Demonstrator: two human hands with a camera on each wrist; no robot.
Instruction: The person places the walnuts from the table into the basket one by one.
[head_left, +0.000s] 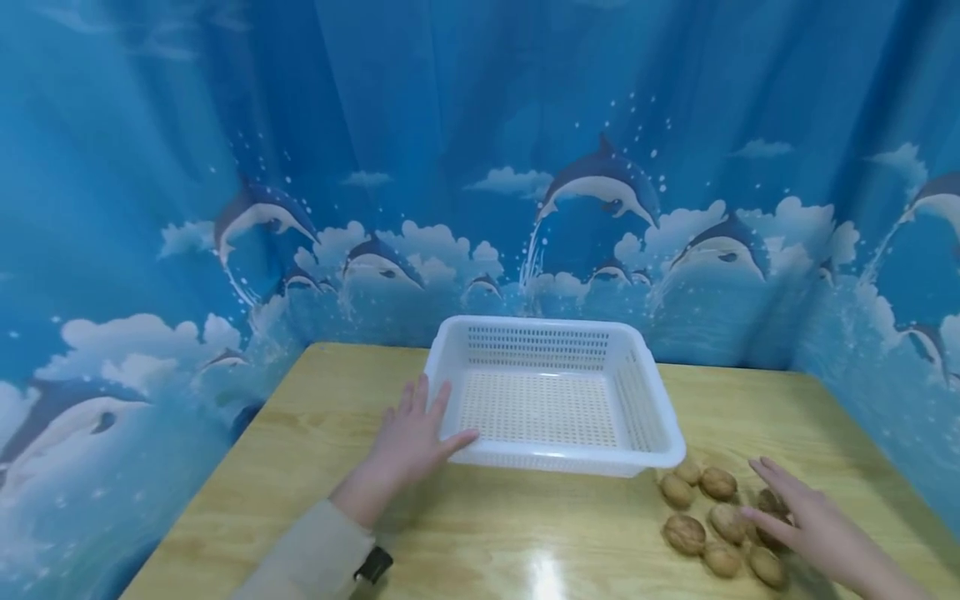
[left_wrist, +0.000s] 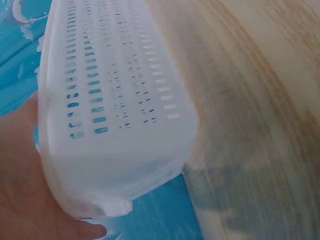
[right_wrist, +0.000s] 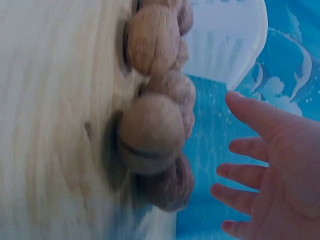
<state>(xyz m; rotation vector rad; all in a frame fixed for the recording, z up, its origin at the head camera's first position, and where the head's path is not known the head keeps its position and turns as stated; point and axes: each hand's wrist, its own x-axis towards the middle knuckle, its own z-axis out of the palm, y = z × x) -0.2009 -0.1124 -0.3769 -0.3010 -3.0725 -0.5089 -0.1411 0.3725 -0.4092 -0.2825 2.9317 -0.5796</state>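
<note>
A white slotted plastic basket (head_left: 558, 458) stands on the wooden table, its inside bare. My left hand (head_left: 411, 440) is at the basket's near left corner, fingers spread and thumb along the rim. In the left wrist view that hand (left_wrist: 22, 185) lies beside the basket's wall (left_wrist: 115, 155); whether it presses on it I cannot tell. Several walnuts (head_left: 685, 533) lie in a loose group right of the basket. Over their right side hovers my right hand (head_left: 813, 527), partly hiding some. The right wrist view shows its fingers (right_wrist: 245, 176) extended, apart from the walnuts (right_wrist: 152, 132).
The light wooden table (head_left: 300, 467) reaches back to a blue curtain (head_left: 465, 167) printed with dolphins, which also hangs along both sides. A dark band (head_left: 372, 565) sits at my left sleeve.
</note>
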